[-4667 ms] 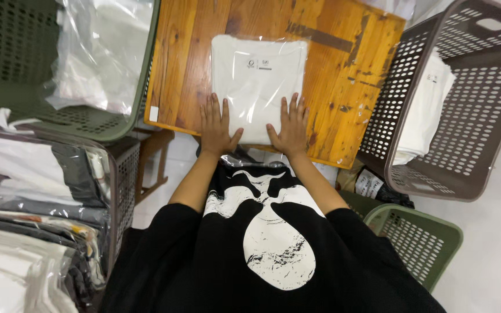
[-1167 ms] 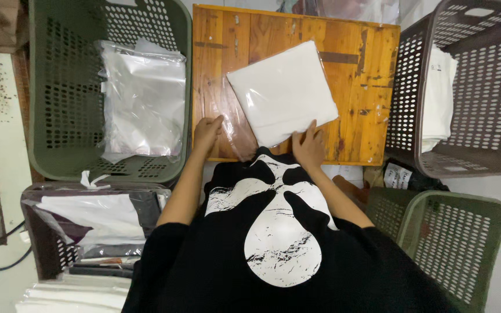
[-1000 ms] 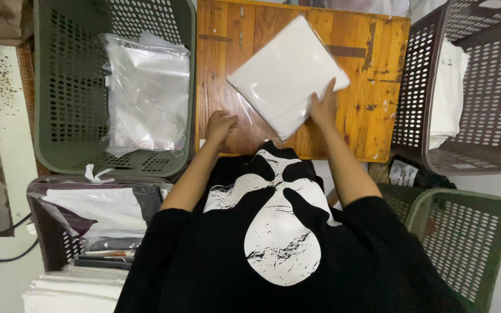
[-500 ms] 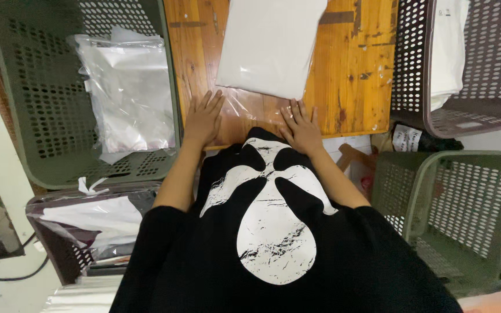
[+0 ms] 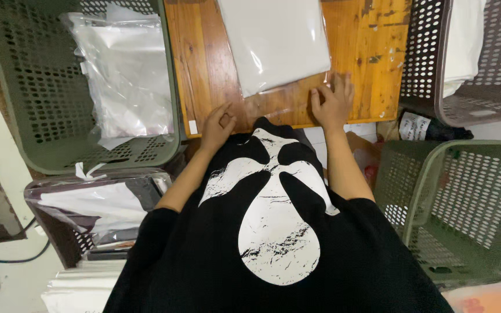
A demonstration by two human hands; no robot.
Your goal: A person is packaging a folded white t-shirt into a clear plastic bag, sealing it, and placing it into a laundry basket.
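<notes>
White folded garment in clear plastic bag now squared at worktop 12 o'clock; bag's open flap pulled toward body. Left hand curled, pinching flap; right hand spread, pressing it flat.

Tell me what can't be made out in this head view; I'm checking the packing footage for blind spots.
- White folded garment in a clear plastic bag: far end cut off by the top edge.
- Left hand: curled fingertips hide what they pinch at the bag's clear flap.
- Right hand: palm hidden, pressed flat.
- Grey-brown perforated basket: white contents cut off by the top edge.
- Wooden table: near edge hidden by the black printed shirt.
</notes>
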